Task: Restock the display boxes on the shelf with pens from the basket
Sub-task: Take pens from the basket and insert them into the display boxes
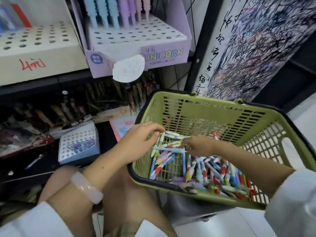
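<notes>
- Green plastic, with a black rim: one basket (201, 106) sits at the lower right, tilted, by the person's knees.
- Pens (213, 173) lie loose in a heap on its floor, too many and too tangled to count; they are blue, white, red, purple and yellow-tipped.
- Two hands reach into the basket from the left and the right.
- Left hand (142, 139) comes over the basket's left wall; its grip is nearly closed, thumb and fingertips pinching the ends of a few pale pens at the top of the heap.
- Right hand (198, 145) lies just beside it, fingers curled on a thin pen; the rest of the heap lies below and to the right of both hands.
- One pink bracelet (87, 187) is on the left wrist.
- Two display boxes stand on the upper shelf: a beige box (39, 48) with all visible holes bare, and a purple box (142, 40) marked UNICORN, holding about seven pastel pens (118, 11) in its back rows.
- One small blue box (78, 144) on the lower shelf holds a cluster of bluish beaded tops, too blurred to count.
</notes>
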A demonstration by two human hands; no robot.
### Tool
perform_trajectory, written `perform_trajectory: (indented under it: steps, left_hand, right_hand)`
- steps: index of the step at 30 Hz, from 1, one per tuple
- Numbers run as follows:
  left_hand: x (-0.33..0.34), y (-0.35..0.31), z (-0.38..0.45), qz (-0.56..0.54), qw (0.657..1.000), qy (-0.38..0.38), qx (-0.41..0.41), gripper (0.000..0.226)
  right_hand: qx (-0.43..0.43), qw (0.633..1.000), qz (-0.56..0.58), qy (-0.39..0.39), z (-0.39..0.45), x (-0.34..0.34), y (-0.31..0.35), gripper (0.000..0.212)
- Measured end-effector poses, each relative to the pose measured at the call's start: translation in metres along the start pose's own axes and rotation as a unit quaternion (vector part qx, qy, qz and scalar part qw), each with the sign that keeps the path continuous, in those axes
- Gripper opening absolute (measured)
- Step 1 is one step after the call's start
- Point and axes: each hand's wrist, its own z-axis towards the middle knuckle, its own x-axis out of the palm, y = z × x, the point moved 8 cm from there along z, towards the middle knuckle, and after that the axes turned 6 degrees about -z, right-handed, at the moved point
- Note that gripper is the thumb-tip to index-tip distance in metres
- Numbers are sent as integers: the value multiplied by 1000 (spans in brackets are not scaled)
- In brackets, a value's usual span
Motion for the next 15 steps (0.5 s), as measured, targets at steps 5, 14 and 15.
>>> perform_trajectory:
  steps: [5, 14, 15]
  left_hand:
    - [8, -1, 2, 86, 996, -14, 26, 27]
    - [9, -1, 1, 118, 992, -38, 32, 26]
    - [9, -1, 1, 118, 992, -39, 34, 25]
  right_hand:
    - [-44, 982, -51, 174, -5, 54, -33, 45]
    - [-184, 933, -302, 68, -11, 99, -28, 78]
    - [-196, 932, -300, 52, -7, 100, -24, 74]
